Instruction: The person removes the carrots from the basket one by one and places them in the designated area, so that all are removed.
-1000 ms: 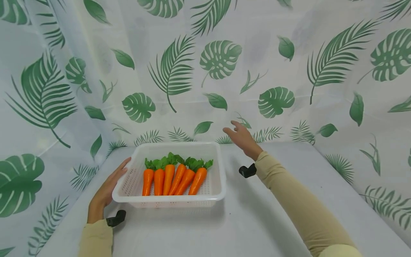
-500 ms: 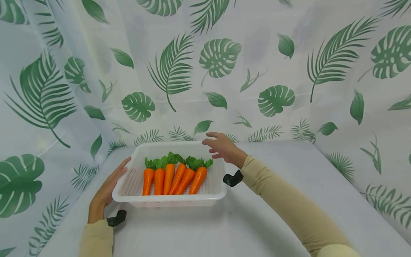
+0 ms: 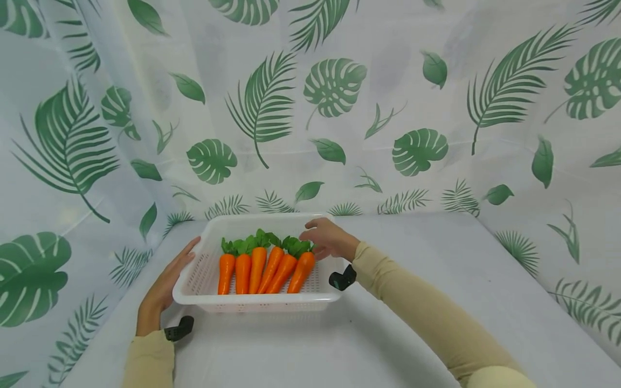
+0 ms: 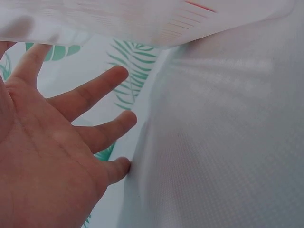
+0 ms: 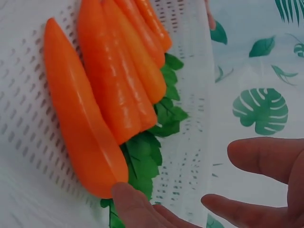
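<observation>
Several orange carrots with green leafy tops lie side by side in a white perforated plastic basket (image 3: 262,299). My right hand (image 3: 332,238) reaches over the basket's right side, at the leafy end of the rightmost carrot (image 3: 302,272). In the right wrist view a fingertip (image 5: 124,194) overlaps the thick end of that carrot, while the other fingers are spread apart. Along the basket's left side rests my left hand (image 3: 167,280), fingers extended. The left wrist view shows its fingers (image 4: 95,92) spread, with the upper ones at the basket's rim.
A white cloth (image 3: 412,253) covers the table under the basket. Leaf-printed curtains (image 3: 349,145) rise behind the table and at both sides. A small black camera sits on each wrist, the right one (image 3: 343,278) close to the basket's right rim.
My right hand has come left and down from behind the basket's right side to the top of the rightmost carrot. The left hand and the basket have stayed in place.
</observation>
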The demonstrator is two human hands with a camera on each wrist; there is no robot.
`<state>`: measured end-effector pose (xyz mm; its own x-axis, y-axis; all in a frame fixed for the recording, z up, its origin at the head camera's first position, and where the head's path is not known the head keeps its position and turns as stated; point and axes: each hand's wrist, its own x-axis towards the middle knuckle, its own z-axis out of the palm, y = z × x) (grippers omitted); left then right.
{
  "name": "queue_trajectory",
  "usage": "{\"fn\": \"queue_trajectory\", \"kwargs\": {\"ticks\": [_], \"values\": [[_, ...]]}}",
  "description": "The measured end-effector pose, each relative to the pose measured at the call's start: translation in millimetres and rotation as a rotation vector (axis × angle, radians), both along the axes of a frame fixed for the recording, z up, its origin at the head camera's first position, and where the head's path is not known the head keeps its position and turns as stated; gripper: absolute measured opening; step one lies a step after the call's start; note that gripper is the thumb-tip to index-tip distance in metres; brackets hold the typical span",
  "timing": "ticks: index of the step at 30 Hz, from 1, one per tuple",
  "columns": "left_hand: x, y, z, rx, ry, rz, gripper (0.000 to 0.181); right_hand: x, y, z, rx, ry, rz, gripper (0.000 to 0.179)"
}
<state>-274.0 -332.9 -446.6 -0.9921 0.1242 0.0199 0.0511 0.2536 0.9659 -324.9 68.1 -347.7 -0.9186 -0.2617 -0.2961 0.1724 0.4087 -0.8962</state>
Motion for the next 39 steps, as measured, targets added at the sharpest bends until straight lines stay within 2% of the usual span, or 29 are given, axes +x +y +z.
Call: {"fn": "queue_trajectory", "kwargs": {"ticks": [5,19,28,35,39], "values": [[-0.8,-0.2,0.1,-0.006,0.009,0.002,0.067,-4.7,-6.7,-5.3,-0.002,-0.024,-0.001,0.058],[-0.8,0.1,-3.8,-0.017,0.008,0.031,0.069,-10.7,-22.4,-24.3,-0.003,-0.055,-0.103,0.044],[-2.1,4.9,-7.2,0.008,-0.001,0.028,0.07,-11.8,-23.1,-36.2,0.016,-0.046,-0.1,0.046],[-1.2,3.1,-6.2,-0.005,0.007,0.031,0.071,-14.9,-25.3,-40.4,0.02,-0.038,-0.115,0.054],[-1.8,3.5,-6.3,0.006,-0.002,0.037,0.072,-16.4,-26.2,-42.9,0.056,-0.014,-0.121,0.037]]}}
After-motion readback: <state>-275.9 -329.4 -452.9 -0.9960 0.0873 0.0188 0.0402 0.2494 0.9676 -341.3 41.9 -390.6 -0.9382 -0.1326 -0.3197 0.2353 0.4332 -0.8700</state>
